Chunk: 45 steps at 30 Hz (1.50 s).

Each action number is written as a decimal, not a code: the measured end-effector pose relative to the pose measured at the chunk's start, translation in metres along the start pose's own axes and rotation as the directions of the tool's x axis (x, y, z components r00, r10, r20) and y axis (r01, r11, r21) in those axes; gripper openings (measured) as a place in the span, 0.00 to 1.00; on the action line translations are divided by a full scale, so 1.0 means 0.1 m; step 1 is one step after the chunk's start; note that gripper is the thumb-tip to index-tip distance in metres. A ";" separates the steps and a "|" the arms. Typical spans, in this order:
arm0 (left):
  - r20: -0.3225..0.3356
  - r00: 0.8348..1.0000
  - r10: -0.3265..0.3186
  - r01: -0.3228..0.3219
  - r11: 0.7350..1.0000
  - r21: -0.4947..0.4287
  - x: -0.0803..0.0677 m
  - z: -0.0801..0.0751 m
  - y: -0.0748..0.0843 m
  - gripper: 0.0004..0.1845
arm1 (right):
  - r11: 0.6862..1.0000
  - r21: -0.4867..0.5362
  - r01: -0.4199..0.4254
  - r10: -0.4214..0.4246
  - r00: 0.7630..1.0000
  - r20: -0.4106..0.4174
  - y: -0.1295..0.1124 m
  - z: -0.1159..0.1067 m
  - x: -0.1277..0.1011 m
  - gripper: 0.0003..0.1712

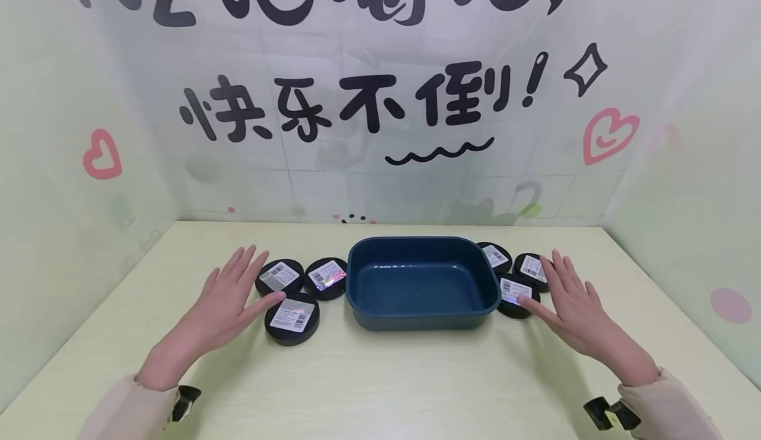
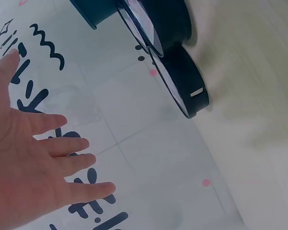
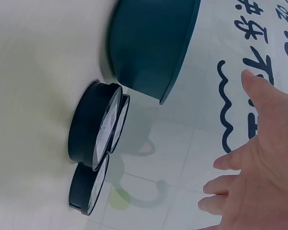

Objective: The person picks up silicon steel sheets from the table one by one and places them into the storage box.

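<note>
A dark blue rectangular basin (image 1: 422, 323) stands mid-table with nothing in it. To its left lie three round black tins with white labels: a front tin (image 1: 292, 321), a back-left tin (image 1: 280, 276) and one beside the basin (image 1: 326, 277). Three similar ones sit at its right: a front tin (image 1: 514, 293), a back tin (image 1: 495, 257) and an outer tin (image 1: 532, 269). My left hand (image 1: 226, 304) hovers with fingers spread by the left group, holding nothing. Over the right group my right hand (image 1: 573, 308) is likewise spread, its thumb overlapping the front tin in the head view.
The pale wood table (image 1: 386, 387) meets a printed wall sheet (image 1: 380, 189) at the back, with walls on both sides. Black wrist mounts (image 1: 185, 402) show at the cuffs of light sleeves (image 1: 672, 403).
</note>
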<state>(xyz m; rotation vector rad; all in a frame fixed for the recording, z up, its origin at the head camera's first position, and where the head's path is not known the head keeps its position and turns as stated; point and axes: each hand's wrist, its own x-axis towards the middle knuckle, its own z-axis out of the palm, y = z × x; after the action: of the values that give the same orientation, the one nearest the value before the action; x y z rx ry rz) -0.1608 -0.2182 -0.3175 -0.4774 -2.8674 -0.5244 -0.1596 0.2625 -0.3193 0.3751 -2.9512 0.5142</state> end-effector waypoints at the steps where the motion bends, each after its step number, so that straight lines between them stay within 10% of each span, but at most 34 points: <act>1: -0.009 1.000 0.007 -0.007 1.000 0.003 0.00 -0.01 0.01 0.41 | 1.000 0.001 0.005 -0.005 1.000 -0.003 -0.01 -0.01 0.00 0.48; 33: -0.054 0.993 0.107 -0.110 0.992 -0.062 0.27 0.29 0.43 0.34 | 0.980 -0.010 0.197 -0.196 0.980 0.027 -0.28 0.21 0.22 0.43; 42: -0.166 0.913 0.373 -0.375 0.927 0.019 0.36 0.49 0.54 0.26 | 0.975 -0.034 0.220 -0.218 0.974 0.064 -0.34 0.31 0.23 0.41; 45: -0.139 0.910 0.390 -0.390 0.920 0.029 0.38 0.53 0.59 0.26 | 0.972 -0.043 0.230 -0.226 0.971 0.073 -0.36 0.33 0.24 0.40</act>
<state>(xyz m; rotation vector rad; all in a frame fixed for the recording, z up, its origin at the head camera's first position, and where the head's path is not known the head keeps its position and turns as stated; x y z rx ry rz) -0.1821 -0.1358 -0.3391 -0.9455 -2.5375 -0.4631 -0.1758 0.2126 -0.3351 0.7282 -2.9242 0.4029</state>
